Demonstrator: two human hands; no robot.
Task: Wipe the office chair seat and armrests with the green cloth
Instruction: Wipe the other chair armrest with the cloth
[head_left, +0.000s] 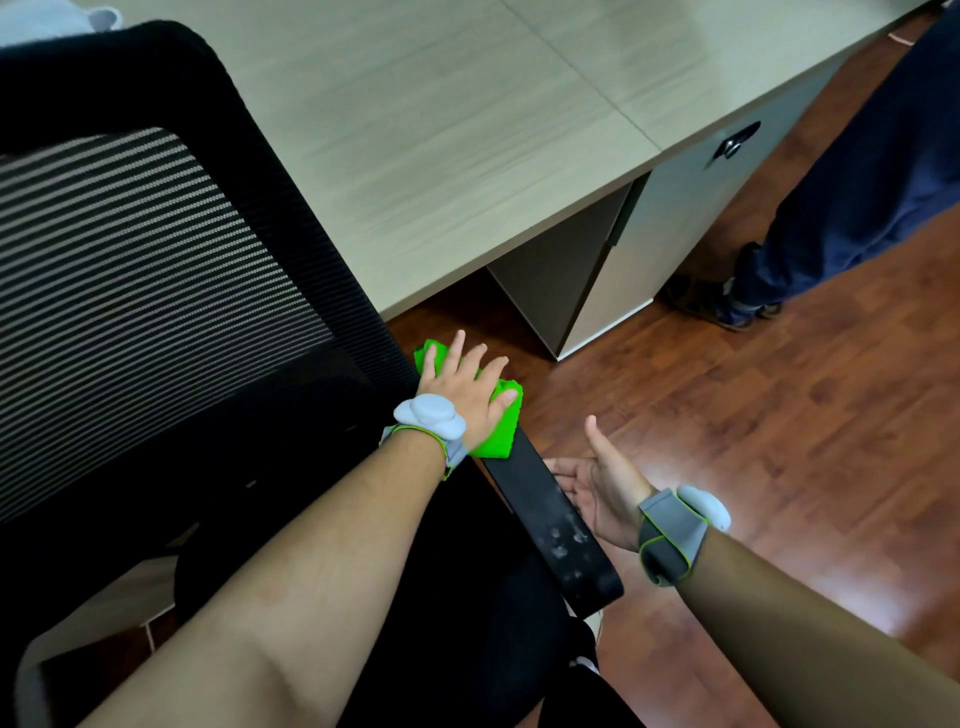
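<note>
The left hand (465, 387) lies flat, palm down, on the green cloth (493, 431), fingers spread and straight, pressing it onto the far end of the armrest (550, 512). The hand does not clutch the cloth; it only covers it, with green showing past the fingertips and along the thumb side. The cloth sits bunched on the armrest's far end, next to the edge of the backrest (145, 270).

The right hand (602, 488) is open, thumb raised, its fingers curled against the outer side of the armrest near the middle. Whether it grips the armrest or merely steadies it cannot be told, as the fingertips are hidden behind the pad.

The armrest is a long black pad running from the cloth toward the camera; its near half shows pale smudges. The seat (291, 493) is dark and lies under the left forearm. The mesh backrest rises at the left, striped with light.

Each wrist carries a grey band (670, 535) with a pale rounded unit on it.

A light wood desk (441, 130) stands beyond the chair, with a drawer lock on its side panel. The floor (779, 441) is reddish wood. At the upper right another person's leg (831, 208) in dark blue trousers stands beside the desk
</note>
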